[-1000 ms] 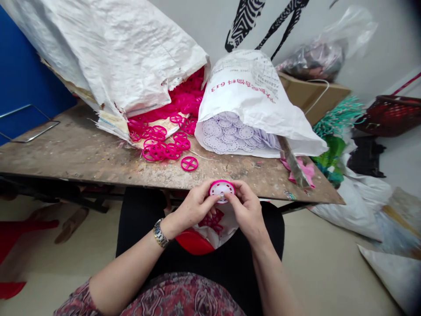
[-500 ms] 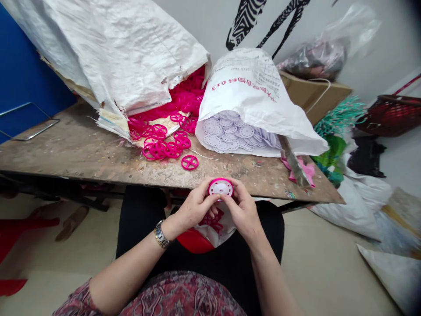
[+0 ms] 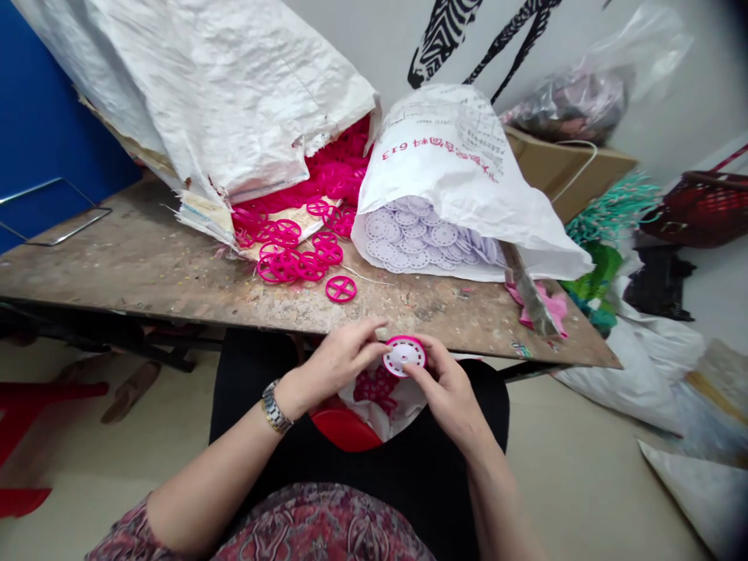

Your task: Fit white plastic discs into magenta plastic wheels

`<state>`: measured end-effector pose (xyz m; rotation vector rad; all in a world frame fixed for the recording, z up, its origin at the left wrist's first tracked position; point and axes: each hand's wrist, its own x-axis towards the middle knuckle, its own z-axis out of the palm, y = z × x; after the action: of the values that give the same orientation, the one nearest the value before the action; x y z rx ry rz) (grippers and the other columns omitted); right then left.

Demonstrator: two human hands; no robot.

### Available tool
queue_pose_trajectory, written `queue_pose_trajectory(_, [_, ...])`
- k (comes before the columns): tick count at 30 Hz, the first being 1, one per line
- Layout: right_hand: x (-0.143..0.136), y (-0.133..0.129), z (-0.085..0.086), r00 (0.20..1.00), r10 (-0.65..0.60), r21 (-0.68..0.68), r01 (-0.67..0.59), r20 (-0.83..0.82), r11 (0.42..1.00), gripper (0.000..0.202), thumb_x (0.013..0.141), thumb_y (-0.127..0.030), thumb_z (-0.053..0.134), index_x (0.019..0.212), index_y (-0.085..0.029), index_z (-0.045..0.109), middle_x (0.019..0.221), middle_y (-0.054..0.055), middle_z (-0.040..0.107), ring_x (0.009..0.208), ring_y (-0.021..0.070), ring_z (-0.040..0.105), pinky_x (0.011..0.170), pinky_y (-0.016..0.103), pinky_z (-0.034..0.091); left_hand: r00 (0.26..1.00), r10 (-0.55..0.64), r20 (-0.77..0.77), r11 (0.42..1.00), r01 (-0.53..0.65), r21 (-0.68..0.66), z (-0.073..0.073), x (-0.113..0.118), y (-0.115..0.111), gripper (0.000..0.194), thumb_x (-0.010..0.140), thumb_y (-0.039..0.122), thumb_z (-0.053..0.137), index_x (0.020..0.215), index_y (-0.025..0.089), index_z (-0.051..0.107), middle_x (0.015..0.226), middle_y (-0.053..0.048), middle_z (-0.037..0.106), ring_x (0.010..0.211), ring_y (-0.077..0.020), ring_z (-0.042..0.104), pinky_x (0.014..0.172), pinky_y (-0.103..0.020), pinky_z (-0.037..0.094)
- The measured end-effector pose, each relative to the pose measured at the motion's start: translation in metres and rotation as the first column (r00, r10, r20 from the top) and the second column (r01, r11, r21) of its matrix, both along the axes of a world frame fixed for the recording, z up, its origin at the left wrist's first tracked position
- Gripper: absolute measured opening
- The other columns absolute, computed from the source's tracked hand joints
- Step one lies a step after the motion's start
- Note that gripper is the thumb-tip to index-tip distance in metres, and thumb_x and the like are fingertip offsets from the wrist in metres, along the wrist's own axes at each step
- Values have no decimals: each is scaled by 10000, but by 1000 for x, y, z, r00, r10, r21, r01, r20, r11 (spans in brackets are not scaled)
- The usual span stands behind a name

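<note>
A round piece with a pink rim and a white slotted disc [image 3: 404,357] is pinched in my right hand [image 3: 447,382], just in front of the table edge. My left hand [image 3: 339,358] is at the piece's left side, its fingers apart and the tips close to the rim. Below the hands, a white bag with pink pieces [image 3: 375,389] sits on a red seat or container between my legs. One pink wheel-shaped ring [image 3: 340,289] lies alone on the table, near a loose pile of pink rings [image 3: 292,263].
A large white sack [image 3: 234,93] spills pink rings onto the table [image 3: 146,265]. Beside it, another white sack [image 3: 456,148] holds white discs [image 3: 409,234]. A grey metal strip [image 3: 531,296] lies over pink cloth at the right. A cardboard box [image 3: 566,171] stands behind.
My left hand has moved left and loosened from the piece. My right hand keeps the piece, which now sits a little lower and further right in view.
</note>
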<state>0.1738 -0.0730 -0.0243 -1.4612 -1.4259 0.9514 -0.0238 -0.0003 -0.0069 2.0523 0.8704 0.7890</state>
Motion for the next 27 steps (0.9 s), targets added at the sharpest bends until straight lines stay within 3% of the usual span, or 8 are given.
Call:
queue_pose_trajectory(2, [9, -3, -8, 990, 25, -59, -18, 135, 998, 353, 882, -330, 587, 1228, -265, 566, 1151, 48, 694, 1042, 235, 662, 927, 376, 503, 984, 156, -90, 966, -133, 221, 4, -9, 15, 340, 951, 332, 514, 1234, 153, 570, 1005, -90, 652, 935, -219, 597, 884, -372, 477])
queue_pose_trajectory(4, [17, -6, -18, 949, 34, -109, 1, 313, 994, 388, 881, -345, 569, 1253, -236, 570, 1098, 78, 709, 1002, 266, 672, 898, 414, 513, 928, 318, -195, 891, -222, 396, 7, -17, 28, 314, 951, 318, 511, 1205, 149, 584, 1097, -119, 618, 1037, -253, 547, 935, -407, 448])
queue_pose_trajectory(7, [24, -10, -30, 854, 14, -85, 36, 519, 996, 419, 864, -354, 565, 1241, -176, 605, 1099, 134, 708, 1024, 312, 663, 910, 460, 503, 797, 493, -350, 810, -272, 520, 9, -21, 43, 369, 926, 362, 549, 1234, 161, 577, 1118, -132, 586, 1057, -284, 505, 908, -412, 449])
queue_pose_trajectory(11, [24, -10, -25, 871, 45, -80, -7, 490, 997, 368, 893, -368, 538, 1202, -195, 639, 1150, 113, 705, 1057, 271, 659, 944, 412, 498, 653, 589, -476, 774, -285, 565, 5, -17, 52, 524, 882, 473, 590, 1313, 183, 527, 1120, -138, 578, 1061, -314, 495, 817, -401, 459])
queue_pose_trajectory(15, [18, 0, 0, 911, 102, -83, -75, 400, 994, 300, 911, -337, 529, 1163, -236, 657, 1109, 58, 726, 1007, 225, 678, 900, 355, 516, 607, 608, -512, 767, -283, 575, 2, -9, 58, 488, 875, 502, 586, 1251, 192, 558, 1073, -131, 590, 1063, -318, 493, 826, -413, 440])
queue_pose_trajectory(19, [15, 20, 24, 913, 89, 9, -101, 398, 995, 273, 912, -320, 533, 1126, -232, 678, 1031, 45, 744, 959, 209, 692, 868, 326, 518, 631, 593, -500, 779, -292, 556, 0, -5, 62, 480, 866, 468, 608, 1249, 184, 554, 1086, -129, 605, 1063, -312, 499, 846, -413, 439])
queue_pose_trajectory(27, [17, 97, 40, 843, -92, 221, -33, 531, 975, 248, 884, -278, 532, 1034, -214, 719, 1044, 77, 750, 971, 236, 686, 887, 358, 502, 876, 382, -296, 832, -186, 523, -18, -7, 60, 671, 859, 423, 627, 1422, 155, 380, 1283, -149, 557, 1214, -307, 484, 1014, -464, 400])
